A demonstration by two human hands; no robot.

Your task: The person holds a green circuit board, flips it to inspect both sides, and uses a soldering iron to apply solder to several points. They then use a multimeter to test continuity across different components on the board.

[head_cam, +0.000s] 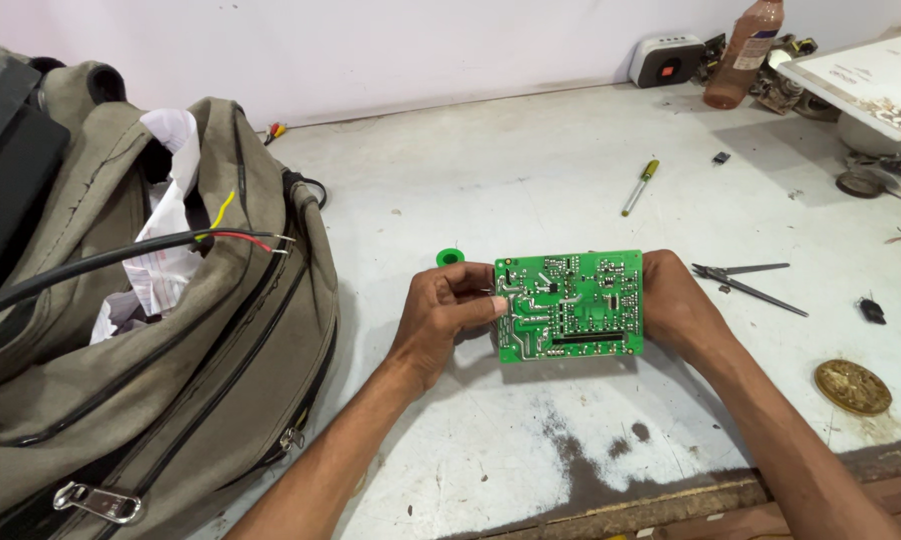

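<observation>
The green circuit board [569, 305] is held flat above the white tabletop [531, 180], solder side up toward the camera, its traces and small dark chips showing. It sits squarely between the two hands: the left hand [443, 312] grips the board's left edge, thumb lying over the top face and fingers curled beneath, while the right hand [674, 300] clasps the right edge, mostly tucked behind and under it. Both hands are closed on the board, so it hangs clear of the surface rather than resting on it.

As for progress, the board looks to be at the inspection stage: it is out and in hand, no tool is being applied to it, and nothing appears attached or removed that can be told from here.

Just beyond the board's upper left corner lies a small green ring [451, 257]. To the right, near the right hand, rest dark tweezers [746, 281]; farther back lies a yellow-handled screwdriver [641, 186], untouched. A round brass-coloured disc [852, 386] sits at the right, well apart. An open olive bag [141, 330] fills the left side, with a black cable [101, 258] ending in bare red and yellow wires poking from it.
</observation>
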